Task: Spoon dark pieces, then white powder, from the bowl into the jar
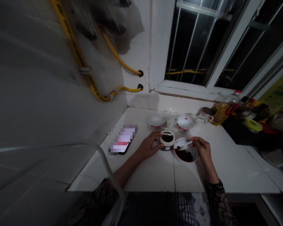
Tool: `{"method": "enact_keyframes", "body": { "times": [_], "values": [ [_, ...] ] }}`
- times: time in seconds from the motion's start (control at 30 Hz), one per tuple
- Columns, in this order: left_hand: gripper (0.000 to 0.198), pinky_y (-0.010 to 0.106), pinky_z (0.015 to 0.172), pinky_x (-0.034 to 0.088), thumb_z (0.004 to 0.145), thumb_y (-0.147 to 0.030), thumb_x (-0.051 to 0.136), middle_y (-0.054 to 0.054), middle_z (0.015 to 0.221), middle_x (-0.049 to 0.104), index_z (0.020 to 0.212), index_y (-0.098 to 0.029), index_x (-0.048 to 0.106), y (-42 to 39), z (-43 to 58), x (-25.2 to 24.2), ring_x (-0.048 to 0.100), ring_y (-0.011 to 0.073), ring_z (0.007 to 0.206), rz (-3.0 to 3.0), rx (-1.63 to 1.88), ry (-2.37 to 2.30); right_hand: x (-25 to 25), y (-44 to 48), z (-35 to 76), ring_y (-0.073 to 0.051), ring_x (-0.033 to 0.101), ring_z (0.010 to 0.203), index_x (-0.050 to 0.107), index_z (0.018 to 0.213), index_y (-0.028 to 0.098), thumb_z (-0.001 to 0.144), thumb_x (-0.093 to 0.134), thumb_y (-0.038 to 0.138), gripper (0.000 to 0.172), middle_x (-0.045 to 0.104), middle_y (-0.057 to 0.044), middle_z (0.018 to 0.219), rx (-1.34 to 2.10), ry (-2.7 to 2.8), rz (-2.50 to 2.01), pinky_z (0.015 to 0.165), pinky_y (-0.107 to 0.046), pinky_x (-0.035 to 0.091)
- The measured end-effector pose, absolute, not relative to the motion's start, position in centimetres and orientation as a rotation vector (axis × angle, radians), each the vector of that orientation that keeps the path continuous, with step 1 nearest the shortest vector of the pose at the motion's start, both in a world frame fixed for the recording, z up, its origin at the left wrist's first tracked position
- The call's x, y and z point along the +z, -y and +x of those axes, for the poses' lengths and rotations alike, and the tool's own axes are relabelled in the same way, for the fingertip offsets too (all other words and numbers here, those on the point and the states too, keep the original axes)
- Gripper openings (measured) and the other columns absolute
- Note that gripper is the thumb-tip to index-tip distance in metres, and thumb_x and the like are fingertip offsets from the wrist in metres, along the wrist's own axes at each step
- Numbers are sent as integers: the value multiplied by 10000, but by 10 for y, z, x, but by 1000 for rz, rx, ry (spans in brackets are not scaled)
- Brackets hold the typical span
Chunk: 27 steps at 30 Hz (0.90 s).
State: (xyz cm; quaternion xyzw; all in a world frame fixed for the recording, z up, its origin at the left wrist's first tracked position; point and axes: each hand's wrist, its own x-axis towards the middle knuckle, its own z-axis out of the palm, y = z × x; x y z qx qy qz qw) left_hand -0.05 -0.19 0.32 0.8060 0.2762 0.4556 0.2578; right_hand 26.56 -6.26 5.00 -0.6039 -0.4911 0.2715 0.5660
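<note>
My left hand (149,146) grips the side of a small jar (167,145) with a pale rim, its fingers and thumb at either edge. Dark reddish-brown stuff shows inside the jar's mouth. Just right of it stands a white bowl (195,157) with a pink rim, holding a heap of similar dark stuff (185,155). Between its fingertips my right hand (202,149) pinches the handle of a small white spoon (186,144). The spoon's head is over the bowl's inside, close to the dark heap.
Behind the jar stand two white bowls (185,123) and a clear glass vessel (170,123). A lit phone (124,138) lies to the left. At the right are an oil bottle (223,110), a glass mug (205,115) and a dark box (238,133). A pale cable (106,163) crosses the lower left.
</note>
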Motion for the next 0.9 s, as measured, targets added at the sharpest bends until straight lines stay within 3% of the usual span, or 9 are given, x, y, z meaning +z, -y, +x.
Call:
{"method": "enact_keyframes", "body": {
  "times": [0.6, 0.77, 0.9],
  "values": [
    [309, 357, 826, 574, 885, -331, 611, 125, 1278, 556, 1166, -233, 526, 2, -1, 3, 590, 243, 1148, 2177, 1242, -738, 49, 55, 266, -168, 553, 567, 692, 745, 180, 679, 667, 472, 300, 596, 3, 552, 567, 1106, -1378, 603, -297, 440],
    [299, 359, 832, 571, 891, -323, 605, 125, 1269, 561, 1164, -229, 524, 2, -1, 4, 594, 243, 1143, 2181, 1242, -744, 67, 56, 243, -193, 617, 694, 689, 854, 197, 856, 550, 419, 262, 667, -26, 683, 267, 1256, -1341, 737, -336, 471],
    [303, 355, 832, 572, 886, -317, 609, 120, 1261, 568, 1162, -225, 525, 2, -1, 3, 602, 239, 1134, 2185, 1239, -751, 77, 61, 221, -203, 622, 773, 679, 919, 213, 917, 489, 237, 191, 702, -44, 764, -198, 1677, -1157, 845, -387, 443]
  ]
}}
